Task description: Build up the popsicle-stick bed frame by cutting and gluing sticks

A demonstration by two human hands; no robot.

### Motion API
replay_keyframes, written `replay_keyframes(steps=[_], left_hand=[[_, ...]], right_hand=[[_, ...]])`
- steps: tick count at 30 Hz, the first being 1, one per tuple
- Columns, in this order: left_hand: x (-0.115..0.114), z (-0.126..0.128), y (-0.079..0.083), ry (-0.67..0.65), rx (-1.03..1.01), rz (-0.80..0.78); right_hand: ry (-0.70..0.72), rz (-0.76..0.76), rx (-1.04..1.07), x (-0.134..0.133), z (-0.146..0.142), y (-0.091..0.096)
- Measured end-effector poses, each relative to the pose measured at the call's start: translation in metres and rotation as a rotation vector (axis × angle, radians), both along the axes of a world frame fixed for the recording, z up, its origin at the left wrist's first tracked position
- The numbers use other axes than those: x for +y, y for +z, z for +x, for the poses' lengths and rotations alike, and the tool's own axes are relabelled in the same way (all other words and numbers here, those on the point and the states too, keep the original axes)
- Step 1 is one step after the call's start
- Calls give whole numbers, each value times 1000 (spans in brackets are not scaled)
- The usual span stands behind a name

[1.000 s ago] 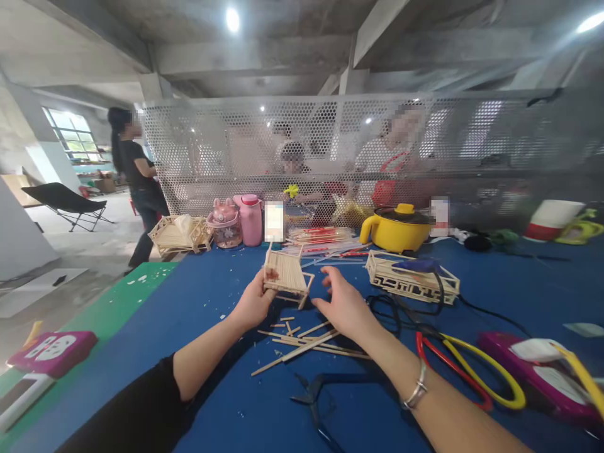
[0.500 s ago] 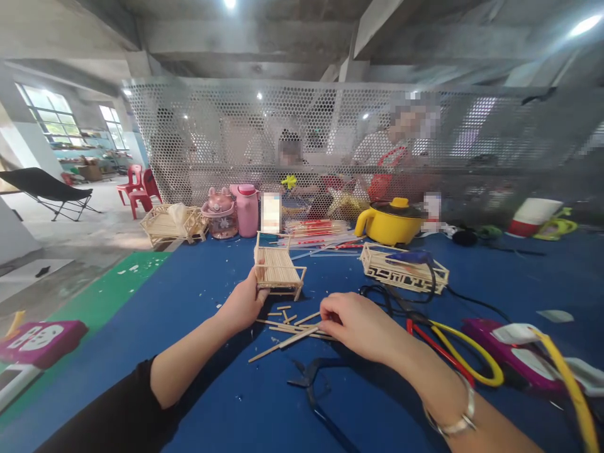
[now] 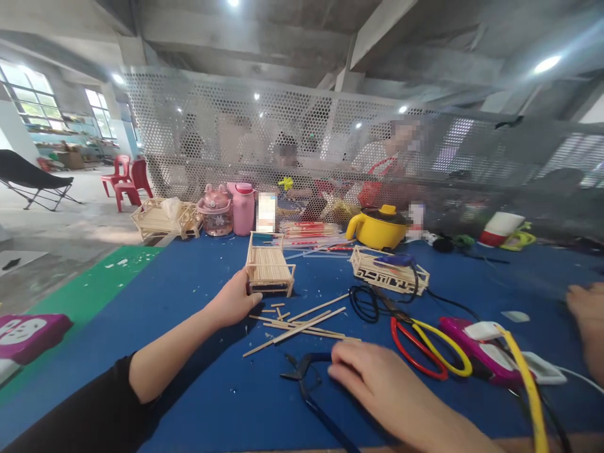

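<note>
My left hand [image 3: 233, 303] grips the near left corner of a small bed-shaped model made of wooden sticks [image 3: 268, 267], which stands on the blue table [image 3: 198, 377]. My right hand [image 3: 377, 384] lies low near the table's front edge. Its fingers are stretched out to the left and rest on the handle of black pliers [image 3: 302, 372]. Loose wooden sticks [image 3: 297, 324] lie scattered between my two hands.
A second stick model [image 3: 389, 270] with a blue glue gun [image 3: 396, 259] on it sits right of centre, a black cable [image 3: 363, 302] beside it. Red and yellow loops [image 3: 427, 343], a yellow pot [image 3: 377, 228] and a pink bottle [image 3: 244, 209] stand around. Another person's hand [image 3: 585, 314] rests at the right edge.
My left hand has lowered the stick model onto the table. My right hand has left the loose sticks and come down toward me onto the black pliers.
</note>
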State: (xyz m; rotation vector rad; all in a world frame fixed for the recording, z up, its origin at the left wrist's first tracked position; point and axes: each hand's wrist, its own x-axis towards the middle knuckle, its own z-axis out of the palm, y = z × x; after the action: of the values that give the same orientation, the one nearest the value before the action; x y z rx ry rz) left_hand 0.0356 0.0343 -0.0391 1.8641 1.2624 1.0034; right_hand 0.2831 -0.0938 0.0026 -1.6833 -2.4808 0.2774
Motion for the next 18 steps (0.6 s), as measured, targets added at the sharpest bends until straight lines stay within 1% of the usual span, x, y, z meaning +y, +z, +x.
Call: replay_keyframes(steps=[3,5,7,9,13,14,16,18], left_hand=[[-4,-5,6,-58,54,-35],[-5,-7,9,-36,61,-43],[-5,-8,10,-16,57,-42],[-3,-10,10,-10,41,-46],[2,-15,5,-29,25,-57],[3,-16,3,-38,33,-57],[4,-17,2,-71,45,-59],[3,-18,4,-75,60,-54]], right_hand=[[58,141,-69,42,2,-4],[118,159,-100,66,1,-9],[165,151,-106,80,-1,-13],[195,151,-108,86,-4,-11],[228,176,-56,86,-6,0],[237,213,-10,88,-6,2],[249,333,117,93,-7,3],[254,471,229,102,-9,-3]])
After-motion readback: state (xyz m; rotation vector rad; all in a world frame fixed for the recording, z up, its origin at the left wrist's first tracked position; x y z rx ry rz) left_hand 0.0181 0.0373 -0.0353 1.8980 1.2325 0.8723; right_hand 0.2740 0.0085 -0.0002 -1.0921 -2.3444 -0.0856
